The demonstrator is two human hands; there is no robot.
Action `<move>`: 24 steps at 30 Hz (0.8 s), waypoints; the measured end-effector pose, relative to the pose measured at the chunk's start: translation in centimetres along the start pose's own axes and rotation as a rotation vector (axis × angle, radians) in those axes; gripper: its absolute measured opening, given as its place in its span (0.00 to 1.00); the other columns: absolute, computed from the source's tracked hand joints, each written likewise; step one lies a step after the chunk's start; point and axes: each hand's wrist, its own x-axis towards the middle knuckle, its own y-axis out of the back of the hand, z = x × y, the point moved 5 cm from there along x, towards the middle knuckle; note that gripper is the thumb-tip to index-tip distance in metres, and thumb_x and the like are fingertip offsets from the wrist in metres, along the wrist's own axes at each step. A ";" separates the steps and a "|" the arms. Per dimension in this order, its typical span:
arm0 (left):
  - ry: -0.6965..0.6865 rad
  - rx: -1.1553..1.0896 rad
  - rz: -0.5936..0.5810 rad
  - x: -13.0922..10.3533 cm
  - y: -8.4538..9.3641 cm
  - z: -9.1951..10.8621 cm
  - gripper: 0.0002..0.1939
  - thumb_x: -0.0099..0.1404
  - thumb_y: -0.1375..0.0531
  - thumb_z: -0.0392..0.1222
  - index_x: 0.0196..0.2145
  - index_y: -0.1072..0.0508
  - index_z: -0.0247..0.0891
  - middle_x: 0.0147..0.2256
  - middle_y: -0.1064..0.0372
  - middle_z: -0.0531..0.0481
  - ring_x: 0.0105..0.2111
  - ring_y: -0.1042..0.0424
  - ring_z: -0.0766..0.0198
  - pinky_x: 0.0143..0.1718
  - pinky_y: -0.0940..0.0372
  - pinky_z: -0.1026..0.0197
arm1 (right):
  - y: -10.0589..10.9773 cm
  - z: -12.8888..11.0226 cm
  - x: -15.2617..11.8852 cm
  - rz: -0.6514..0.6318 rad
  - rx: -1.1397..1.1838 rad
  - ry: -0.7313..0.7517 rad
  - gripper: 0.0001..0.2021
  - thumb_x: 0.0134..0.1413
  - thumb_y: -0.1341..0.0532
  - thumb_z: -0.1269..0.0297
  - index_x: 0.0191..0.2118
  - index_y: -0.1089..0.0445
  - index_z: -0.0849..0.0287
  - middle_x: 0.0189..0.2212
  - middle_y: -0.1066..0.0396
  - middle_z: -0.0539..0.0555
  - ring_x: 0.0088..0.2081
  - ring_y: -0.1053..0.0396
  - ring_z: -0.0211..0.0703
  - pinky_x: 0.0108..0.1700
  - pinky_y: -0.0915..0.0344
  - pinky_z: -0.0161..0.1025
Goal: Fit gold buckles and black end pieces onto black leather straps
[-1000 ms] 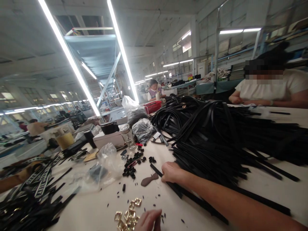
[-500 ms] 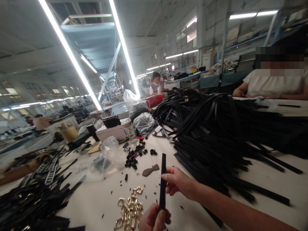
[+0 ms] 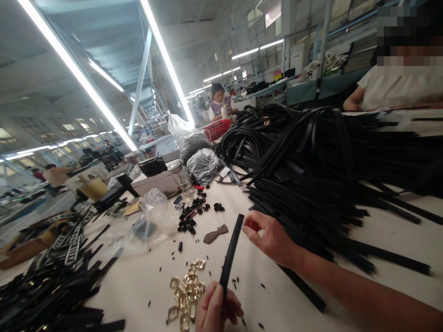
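Observation:
My left hand (image 3: 218, 304) grips a black strap (image 3: 231, 258) near its lower end, thumb on top, with the strap's free end slanting up and away. Beside that upper end is my right hand (image 3: 272, 236), its thumb and fingers pinched together; whether anything small is between them I cannot make out. Gold square buckles (image 3: 187, 288) lie in a heap just left of my left hand. Beyond the strap, a brown bow-shaped piece (image 3: 215, 234) with a thin thread lies on the table (image 3: 138, 288), near a cluster of small black pieces (image 3: 188, 223).
A large pile of black straps (image 3: 294, 152) covers the right side. More straps with buckles (image 3: 44, 286) lie at the left front. Clear plastic bags (image 3: 152, 216), a glass jar (image 3: 181, 177) and a red basket (image 3: 218, 129) stand farther back. A co-worker (image 3: 401, 87) sits across at the right.
My right hand has come off the strap's side and moved up toward its top end. The strap now tilts to the right, still in my left hand. The head view has dipped slightly.

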 end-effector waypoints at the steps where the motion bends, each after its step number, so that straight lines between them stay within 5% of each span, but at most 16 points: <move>1: -0.003 0.001 -0.001 -0.1 -0.1 0.1 0.24 0.50 0.30 0.59 0.19 0.30 0.34 0.18 0.31 0.48 0.17 0.32 0.66 0.18 0.46 0.70 | 0.0 -0.9 -0.2 -0.013 -0.094 0.155 0.06 0.55 0.43 0.66 0.38 0.32 0.59 0.37 0.28 0.56 0.40 0.30 0.44 0.46 0.32 0.42; 4: -0.024 0.041 -0.009 -0.2 -0.2 0.2 0.23 0.52 0.31 0.58 0.19 0.29 0.34 0.18 0.31 0.48 0.17 0.32 0.66 0.19 0.46 0.69 | -1.8 -1.7 -1.2 -0.237 -0.254 0.430 0.26 0.47 0.41 0.76 0.55 0.37 0.57 0.54 0.33 0.58 0.57 0.38 0.48 0.63 0.48 0.51; 8: -0.062 0.087 0.005 -0.4 -0.1 0.2 0.25 0.55 0.34 0.60 0.18 0.30 0.34 0.18 0.32 0.48 0.17 0.33 0.66 0.19 0.45 0.68 | -3.5 0.2 -1.5 -0.342 -0.332 0.434 0.17 0.51 0.42 0.78 0.47 0.30 0.58 0.43 0.26 0.56 0.51 0.32 0.46 0.63 0.50 0.54; 11: -0.090 0.100 0.040 -0.5 0.1 0.3 0.28 0.55 0.36 0.63 0.16 0.31 0.34 0.16 0.33 0.47 0.16 0.35 0.66 0.19 0.45 0.67 | -3.3 0.4 -1.3 -0.260 -0.358 0.481 0.12 0.60 0.46 0.78 0.39 0.28 0.57 0.36 0.25 0.53 0.44 0.29 0.41 0.63 0.50 0.53; 18: -0.147 -0.004 0.135 -0.5 0.5 0.5 0.27 0.54 0.34 0.61 0.14 0.33 0.36 0.14 0.36 0.50 0.14 0.38 0.68 0.17 0.47 0.67 | -1.5 -2.4 -1.3 -0.135 -0.437 0.605 0.11 0.66 0.48 0.72 0.43 0.29 0.57 0.37 0.25 0.52 0.44 0.29 0.39 0.64 0.51 0.52; 24: -0.155 -0.060 0.206 -0.1 0.8 1.1 0.27 0.47 0.29 0.61 0.16 0.30 0.33 0.16 0.33 0.49 0.15 0.36 0.68 0.16 0.46 0.69 | 0.6 -3.2 -1.1 0.144 -0.434 0.530 0.16 0.61 0.45 0.74 0.52 0.34 0.54 0.54 0.33 0.56 0.56 0.36 0.46 0.64 0.49 0.53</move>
